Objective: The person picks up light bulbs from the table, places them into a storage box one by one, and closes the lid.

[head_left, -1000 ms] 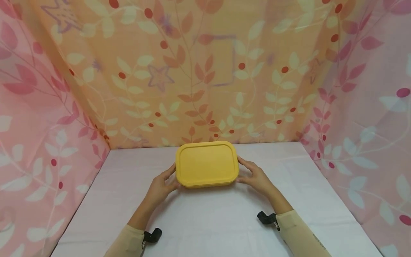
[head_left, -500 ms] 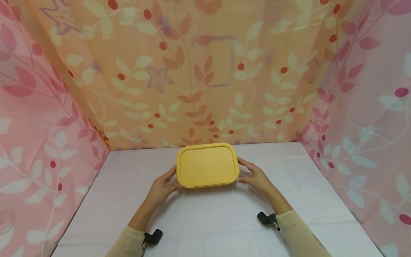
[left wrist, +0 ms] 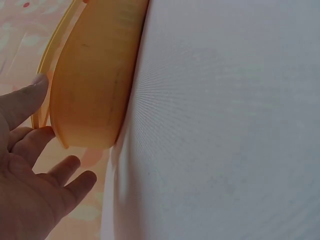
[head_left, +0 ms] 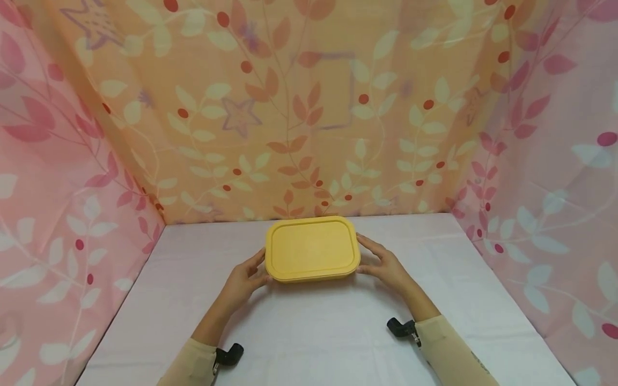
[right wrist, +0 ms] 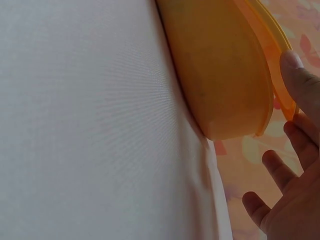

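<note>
A yellow rounded rectangular container lid point(head_left: 312, 248) lies across the middle of the head view. Beneath it, the container's translucent orange-yellow body point(left wrist: 92, 85) stands on the white cloth. Both wrist views show a gap between lid and body at the near side. My left hand point(head_left: 243, 281) holds the lid's left end, thumb on the near edge and index finger farther along it. At the opposite end, my right hand point(head_left: 388, 268) grips the lid between thumb and index finger. The remaining fingers of both hands are spread beside the body point(right wrist: 220, 70), and the container's inside is hidden.
A white cloth point(head_left: 309, 343) covers the table. Behind it hangs an orange leaf-patterned curtain point(head_left: 212, 69), with pink patterned curtains at the left point(head_left: 43, 203) and right point(head_left: 555, 177). Black wrist mounts point(head_left: 230, 354) stick out from the beige sleeves point(head_left: 454, 348).
The lid's far edge sits slightly lower in the head view than a second ago. Both hands keep nearly the same place and hold at its ends.
</note>
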Available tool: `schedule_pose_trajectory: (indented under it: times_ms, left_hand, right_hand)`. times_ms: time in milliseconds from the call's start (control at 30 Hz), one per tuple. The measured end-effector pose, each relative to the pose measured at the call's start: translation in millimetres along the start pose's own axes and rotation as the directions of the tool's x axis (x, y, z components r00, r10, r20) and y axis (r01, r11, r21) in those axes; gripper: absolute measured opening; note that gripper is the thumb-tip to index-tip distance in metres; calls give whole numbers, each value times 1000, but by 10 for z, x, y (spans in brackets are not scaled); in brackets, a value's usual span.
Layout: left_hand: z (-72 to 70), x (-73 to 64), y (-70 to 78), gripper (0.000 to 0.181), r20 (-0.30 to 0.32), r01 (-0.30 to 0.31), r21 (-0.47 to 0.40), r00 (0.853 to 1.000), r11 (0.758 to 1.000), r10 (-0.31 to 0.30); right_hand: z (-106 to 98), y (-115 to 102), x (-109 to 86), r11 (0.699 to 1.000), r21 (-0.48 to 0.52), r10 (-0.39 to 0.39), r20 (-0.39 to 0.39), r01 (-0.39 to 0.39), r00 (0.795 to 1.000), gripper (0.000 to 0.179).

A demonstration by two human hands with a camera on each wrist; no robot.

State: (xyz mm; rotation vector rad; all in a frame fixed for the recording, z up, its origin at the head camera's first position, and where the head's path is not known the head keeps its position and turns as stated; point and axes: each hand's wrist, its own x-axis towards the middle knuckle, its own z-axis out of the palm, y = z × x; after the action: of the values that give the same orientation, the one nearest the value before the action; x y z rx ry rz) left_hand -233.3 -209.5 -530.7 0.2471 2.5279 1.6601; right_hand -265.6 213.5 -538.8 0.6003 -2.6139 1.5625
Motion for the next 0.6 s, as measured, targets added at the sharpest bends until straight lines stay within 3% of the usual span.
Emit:
schedule_pose_trajectory:
  times_ms: [300, 600]
  left_hand:
    - [3, 23, -95, 82, 23, -91, -22, 996, 996, 92]
    - [10, 37, -43, 79, 24, -80, -23, 996, 997, 80]
  right_hand:
    - [64, 35, 8, 999, 30, -14, 12, 14, 1000, 85]
    - [52, -2, 24, 1000, 21, 6, 13, -6, 1000, 83]
